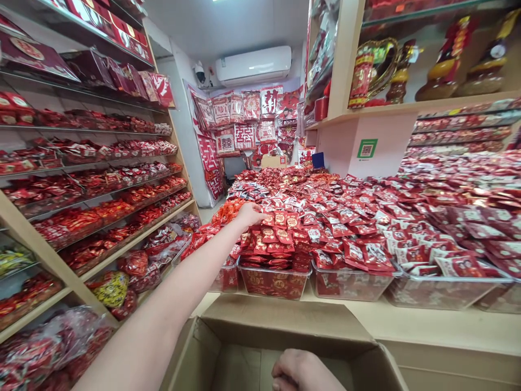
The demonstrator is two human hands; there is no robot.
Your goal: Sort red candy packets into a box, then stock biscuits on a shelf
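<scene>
My left hand (251, 215) stretches out over the counter, its fingers pressed together at the edge of a small red packet (267, 219) with a gold print. That packet belongs to a heap of like red packets filling a clear plastic bin (273, 282). Low in the view, my right hand (299, 371) is curled over an open cardboard box (285, 315). Its fingers are closed and mostly turned away, so whatever they may hold is hidden. The visible part of the box's inside shows bare brown cardboard.
More clear bins of red packets stand to the right, including a bin (354, 283) beside the nearest one. Shelves (109, 190) full of red goods line the left side. A wooden cabinet (342, 60) overhangs the counter at right. Bagged goods (52, 347) lie lower left.
</scene>
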